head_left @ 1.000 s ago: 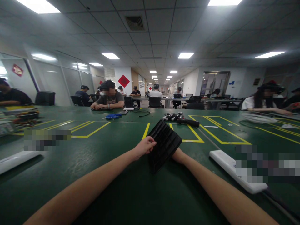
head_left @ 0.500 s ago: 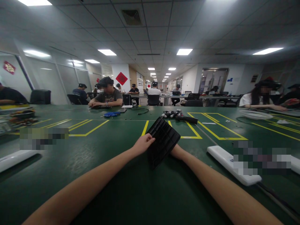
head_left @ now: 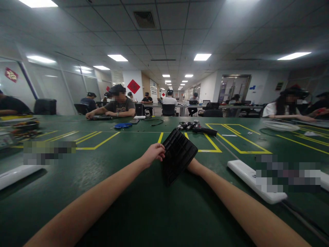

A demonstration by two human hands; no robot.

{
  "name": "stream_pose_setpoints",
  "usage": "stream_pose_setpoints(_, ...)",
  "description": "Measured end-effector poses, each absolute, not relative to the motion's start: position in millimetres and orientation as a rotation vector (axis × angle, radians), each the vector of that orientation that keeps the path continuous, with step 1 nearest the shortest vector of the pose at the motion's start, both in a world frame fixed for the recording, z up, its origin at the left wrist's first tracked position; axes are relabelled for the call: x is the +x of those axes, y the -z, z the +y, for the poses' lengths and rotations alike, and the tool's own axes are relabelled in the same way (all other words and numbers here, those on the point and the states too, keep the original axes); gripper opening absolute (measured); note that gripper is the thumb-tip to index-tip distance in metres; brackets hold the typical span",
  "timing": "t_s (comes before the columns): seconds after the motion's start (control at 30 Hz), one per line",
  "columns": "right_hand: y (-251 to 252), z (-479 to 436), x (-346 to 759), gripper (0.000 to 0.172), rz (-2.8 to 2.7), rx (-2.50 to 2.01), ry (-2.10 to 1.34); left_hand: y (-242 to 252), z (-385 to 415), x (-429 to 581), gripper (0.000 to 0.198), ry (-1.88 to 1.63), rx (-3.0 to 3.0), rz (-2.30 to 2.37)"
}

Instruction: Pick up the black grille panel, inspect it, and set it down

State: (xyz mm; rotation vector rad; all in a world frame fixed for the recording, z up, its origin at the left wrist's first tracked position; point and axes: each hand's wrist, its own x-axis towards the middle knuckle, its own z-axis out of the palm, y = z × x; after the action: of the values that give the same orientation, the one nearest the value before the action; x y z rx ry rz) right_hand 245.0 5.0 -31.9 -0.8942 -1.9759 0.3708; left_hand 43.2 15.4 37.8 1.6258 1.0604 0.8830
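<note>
A black rectangular plastic tray point(head_left: 180, 156) with a grid of ribs on its face stands tilted above the green table point(head_left: 123, 212). My right hand point(head_left: 194, 167) grips it from behind at the right, its fingers hidden by the tray. At the tray's upper left edge is my left hand point(head_left: 154, 153), its fingers curled and pressed together. Whether these fingertips touch the edge or pinch something small cannot be made out. Beyond the tray lie a dark-handled tool point(head_left: 205, 131) and a cluster of metal and black parts point(head_left: 189, 125).
White power strips lie at right point(head_left: 257, 181) and left point(head_left: 19, 176), with blurred items beside them. Blue gloves point(head_left: 123, 126) and a black cable point(head_left: 154, 120) lie at the far side. Yellow tape point(head_left: 254, 152) marks the tabletop. A person point(head_left: 119, 103) sits opposite.
My left hand has shifted slightly left, off the tray's face to its edge. The tray and my right hand stay in place. The person opposite has moved an arm to the left.
</note>
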Motion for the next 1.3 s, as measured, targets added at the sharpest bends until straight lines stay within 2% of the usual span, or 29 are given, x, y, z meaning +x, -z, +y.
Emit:
stream_pose_setpoints(0.1, 30, 4, 246, 0.035, -1.975, -0.883, -0.373, -36, 16, 43, 0.017, -0.811, 1.347, 1.032)
stream_pose_setpoints(0.23, 26, 1, 242, 0.038, -1.954, -0.833, -0.41, -29, 19, 42, 0.044, -0.673, 1.689, 1.089)
stream_pose_setpoints(0.3, 25, 0, 239, 0.037, -1.959, -0.815, -0.413, -24, 21, 42, 0.052, -0.656, 1.91, 1.11)
stream_pose_setpoints(0.47, 24, 3, 232, 0.031, -1.974, -0.863, -0.391, -19, 26, 44, 0.034, -0.798, 2.394, 1.215)
stream_pose_setpoints(0.57, 19, 8, 238, 0.029, -2.004, -0.961, -0.305, -28, 31, 40, 0.032, -0.845, 2.488, 1.327)
stream_pose_setpoints(0.73, 6, 15, 282, 0.034, -1.937, -1.675, 0.073, -54, 57, -4, 0.04, -0.738, 2.36, 1.931)
stream_pose_setpoints(0.9, 8, 12, 327, 0.034, -1.718, -2.001, 0.196, -60, 83, -72, 0.056, -0.436, 2.042, 2.484)
stream_pose_setpoints(1.1, 18, 11, 333, 0.032, -1.708, -2.148, 0.257, -54, 90, -111, 0.051, -0.312, 1.878, 2.55)
stream_pose_setpoints(1.3, 15, 9, 309, 0.04, -1.743, -2.087, 0.481, -51, 80, -76, 0.037, -0.619, 2.302, 2.367)
